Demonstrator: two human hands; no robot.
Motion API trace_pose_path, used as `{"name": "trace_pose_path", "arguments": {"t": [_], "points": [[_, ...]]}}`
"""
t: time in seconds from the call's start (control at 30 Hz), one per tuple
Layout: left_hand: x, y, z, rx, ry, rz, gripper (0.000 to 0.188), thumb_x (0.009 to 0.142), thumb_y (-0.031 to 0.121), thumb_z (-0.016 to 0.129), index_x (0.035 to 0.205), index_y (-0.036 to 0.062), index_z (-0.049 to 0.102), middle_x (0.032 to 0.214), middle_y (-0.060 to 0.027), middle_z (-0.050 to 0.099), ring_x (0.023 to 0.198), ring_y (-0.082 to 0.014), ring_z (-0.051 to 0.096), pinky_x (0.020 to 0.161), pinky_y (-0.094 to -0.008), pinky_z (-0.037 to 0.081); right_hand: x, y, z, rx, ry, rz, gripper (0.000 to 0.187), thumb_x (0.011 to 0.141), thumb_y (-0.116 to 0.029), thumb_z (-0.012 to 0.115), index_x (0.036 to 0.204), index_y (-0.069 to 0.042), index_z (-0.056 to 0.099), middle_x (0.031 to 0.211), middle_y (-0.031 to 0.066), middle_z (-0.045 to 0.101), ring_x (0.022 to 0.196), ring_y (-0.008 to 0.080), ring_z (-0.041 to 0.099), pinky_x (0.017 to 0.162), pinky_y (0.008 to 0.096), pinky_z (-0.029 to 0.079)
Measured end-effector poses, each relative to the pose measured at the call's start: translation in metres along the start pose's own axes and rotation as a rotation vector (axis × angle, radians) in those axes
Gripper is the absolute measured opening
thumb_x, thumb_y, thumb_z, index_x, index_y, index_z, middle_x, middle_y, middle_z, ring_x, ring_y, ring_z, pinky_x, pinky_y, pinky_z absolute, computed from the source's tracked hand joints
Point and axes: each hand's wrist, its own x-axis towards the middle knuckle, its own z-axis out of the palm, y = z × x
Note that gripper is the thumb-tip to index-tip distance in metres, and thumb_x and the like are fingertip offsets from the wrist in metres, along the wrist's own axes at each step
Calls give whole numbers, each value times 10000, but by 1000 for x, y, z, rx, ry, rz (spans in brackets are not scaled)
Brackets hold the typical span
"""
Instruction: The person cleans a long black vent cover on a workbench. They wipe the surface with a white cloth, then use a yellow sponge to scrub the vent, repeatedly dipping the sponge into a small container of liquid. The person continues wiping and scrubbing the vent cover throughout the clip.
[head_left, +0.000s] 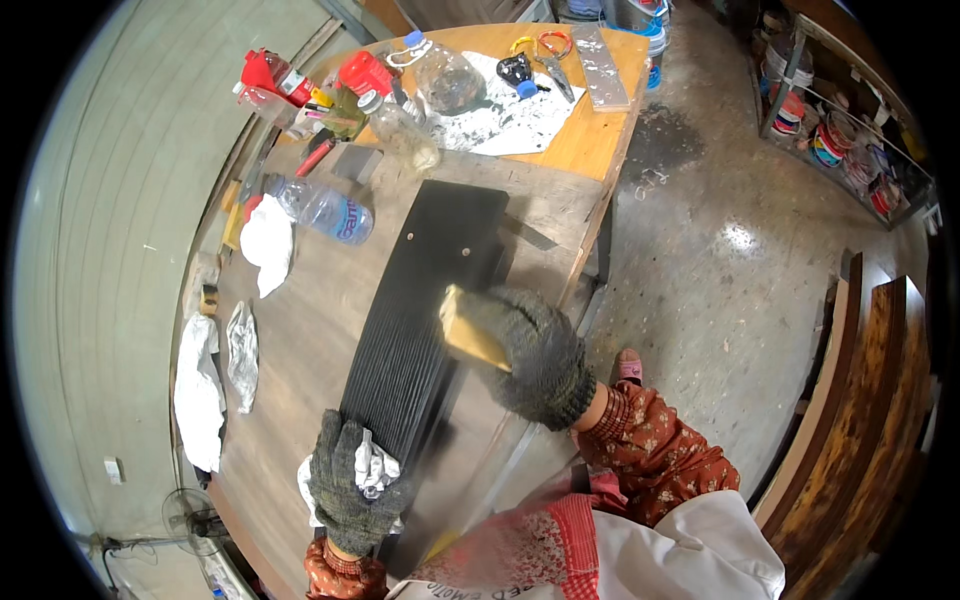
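A long black board [400, 330] with visible wood grain and small round holes near its far end lies lengthwise on the table. My left hand [352, 485], in a dark grey knit glove, rests on its near end, closed around a crumpled white cloth [375, 468]. Over the board's right edge is my right hand [535, 355], in a matching glove. Its fingers are wrapped round a folded yellow piece of what looks like sandpaper [475, 335]. The hand is slightly blurred, and I cannot tell whether the piece touches the board.
Beyond the board stand a clear jar [400, 130], a large plastic jug [447, 78] and a lying water bottle [335, 212]. Scissors [555, 43] and a stained white sheet [510, 125] lie at the far end. White rags [200, 395] line the left edge. Brown boards [860, 420] lean at right.
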Motion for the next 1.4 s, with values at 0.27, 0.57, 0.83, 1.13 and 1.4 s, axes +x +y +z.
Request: {"name": "trace_pose_path", "arguments": {"t": [0.27,0.57,0.83,1.13,1.4], "points": [[-1,-2,1,26,-12,28,860,694,392,809,1376,-8,470,1466,-262,407,1348,-427,400,1121,-511,296,38,38,-14,-93,209,54,523,771,-77,706,1277,-54,576,1238,157,573,1065,333,589,961,421,459],[-1,-5,-1,-22,-32,2,882,684,429,800,1370,-16,472,1470,-275,390,1351,-445,389,1120,-534,295,31,32,-24,-125,92,-220,326,783,-52,624,1103,-78,681,1180,102,644,1178,293,548,995,427,421],[-2,-7,0,98,-40,34,872,647,461,778,1316,-28,507,1419,-294,421,1313,-477,410,1072,-563,332,50,63,-30,-271,-33,-398,280,843,-52,611,1115,-103,657,1201,115,641,1141,303,603,1015,463,467],[-5,-12,4,145,-10,73,870,647,480,771,1315,-16,519,1414,-291,430,1302,-467,427,1067,-559,341,72,59,-49,-216,-169,-324,294,789,-70,643,1075,-131,677,1218,72,642,1166,264,574,987,405,476],[-1,-7,-1,105,-31,64,834,720,499,749,1342,1,506,1446,-287,403,1318,-452,419,1089,-555,324,73,65,-45,-229,-67,-379,297,787,-4,610,1059,-109,667,1140,104,658,1083,263,611,944,416,482]]}}
